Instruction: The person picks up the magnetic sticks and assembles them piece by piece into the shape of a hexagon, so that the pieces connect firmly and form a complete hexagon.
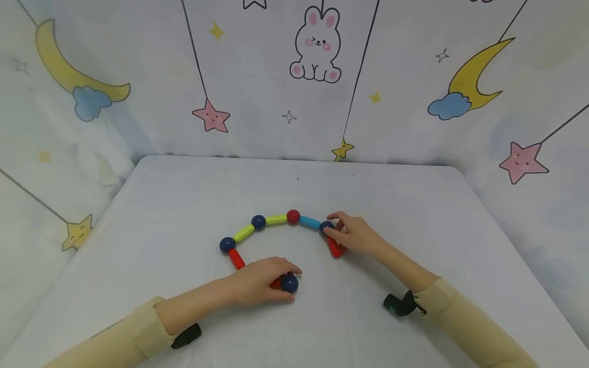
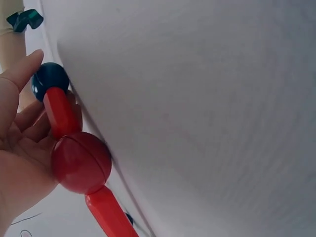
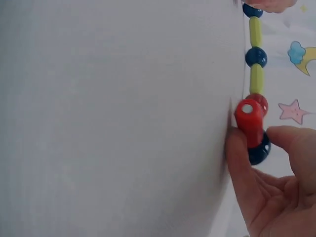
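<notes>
A curved chain of coloured rods and balls lies on the white table. At its near left end, my left hand [image 1: 257, 281] holds a dark blue ball [image 1: 290, 283] between thumb and fingers. A red rod [image 2: 61, 111] joins that ball to a red ball [image 2: 81, 163] hidden under the hand in the head view. My right hand [image 1: 356, 235] pinches another dark blue ball [image 1: 327, 226] at the chain's right. From it a red rod [image 1: 334, 247] points toward me, its free end showing a metal disc in the right wrist view.
Between the hands the chain arcs through a blue ball [image 1: 227, 245], two lime rods, another blue ball [image 1: 258, 222], a red ball [image 1: 293, 216] and a light blue rod [image 1: 310, 222]. A patterned cloth [image 1: 257, 66] hangs behind the table [image 1: 405, 194].
</notes>
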Motion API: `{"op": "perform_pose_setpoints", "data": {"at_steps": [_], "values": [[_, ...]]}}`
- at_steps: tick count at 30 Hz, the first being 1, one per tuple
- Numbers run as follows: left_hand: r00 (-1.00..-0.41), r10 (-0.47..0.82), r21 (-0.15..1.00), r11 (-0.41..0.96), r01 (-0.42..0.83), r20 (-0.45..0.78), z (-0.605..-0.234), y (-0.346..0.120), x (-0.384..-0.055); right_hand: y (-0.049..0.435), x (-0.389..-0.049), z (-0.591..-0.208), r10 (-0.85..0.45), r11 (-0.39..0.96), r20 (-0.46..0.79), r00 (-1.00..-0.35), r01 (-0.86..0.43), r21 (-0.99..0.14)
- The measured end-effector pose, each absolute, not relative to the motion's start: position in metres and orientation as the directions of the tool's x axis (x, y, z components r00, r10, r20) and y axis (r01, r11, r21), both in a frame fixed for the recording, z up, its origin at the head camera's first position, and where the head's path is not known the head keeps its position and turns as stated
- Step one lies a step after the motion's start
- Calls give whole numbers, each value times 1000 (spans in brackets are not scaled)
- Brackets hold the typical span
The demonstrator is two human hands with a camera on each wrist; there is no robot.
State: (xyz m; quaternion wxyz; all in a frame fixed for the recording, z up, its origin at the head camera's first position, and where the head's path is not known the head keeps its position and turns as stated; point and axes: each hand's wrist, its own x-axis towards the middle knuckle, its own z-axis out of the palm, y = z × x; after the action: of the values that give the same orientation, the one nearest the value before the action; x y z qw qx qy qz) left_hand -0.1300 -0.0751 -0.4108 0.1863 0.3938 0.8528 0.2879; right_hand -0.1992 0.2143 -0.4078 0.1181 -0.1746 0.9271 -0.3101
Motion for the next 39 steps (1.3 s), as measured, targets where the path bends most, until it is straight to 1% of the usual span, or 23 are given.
{"op": "perform_pose_setpoints", "data": {"at_steps": [2,4,6,8,10,12,15,18,23,29,36,39], "values": [[-634,766,618,548,563,-102,-409,-77,-129,218,-199,-406,-464,733,-89,-882,-325,-598],[-649,753,611,564,555,-105,-407,-80,-128,224,-199,-403,-568,711,-32,-822,-471,-523],[-656,749,610,564,556,-95,-406,-83,-127,230,-200,-402,-679,665,38,-733,-637,-390],[-656,750,618,557,555,-86,-405,-85,-127,235,-201,-402,-764,603,89,-640,-756,-256],[-655,752,632,544,553,-74,-405,-85,-128,238,-202,-403,-813,547,111,-572,-815,-193],[-653,755,642,530,554,-59,-407,-85,-128,238,-202,-403,-836,508,135,-531,-843,-176],[-649,759,654,511,558,-39,-409,-81,-129,236,-201,-404,-844,481,160,-512,-854,-199],[-652,758,663,507,551,-38,-411,-76,-130,232,-200,-403,-839,478,171,-516,-850,-220],[-672,740,683,511,521,-41,-417,-63,-136,228,-197,-405,-830,478,199,-522,-848,-229],[-682,731,706,489,512,-11,-421,-51,-142,225,-193,-407,-833,436,248,-495,-862,-257],[-693,721,721,484,496,-7,-420,-45,-145,224,-189,-406,-832,447,205,-515,-842,-302],[-696,718,721,486,494,-8,-419,-45,-145,224,-188,-406,-838,444,188,-513,-840,-311]]}}
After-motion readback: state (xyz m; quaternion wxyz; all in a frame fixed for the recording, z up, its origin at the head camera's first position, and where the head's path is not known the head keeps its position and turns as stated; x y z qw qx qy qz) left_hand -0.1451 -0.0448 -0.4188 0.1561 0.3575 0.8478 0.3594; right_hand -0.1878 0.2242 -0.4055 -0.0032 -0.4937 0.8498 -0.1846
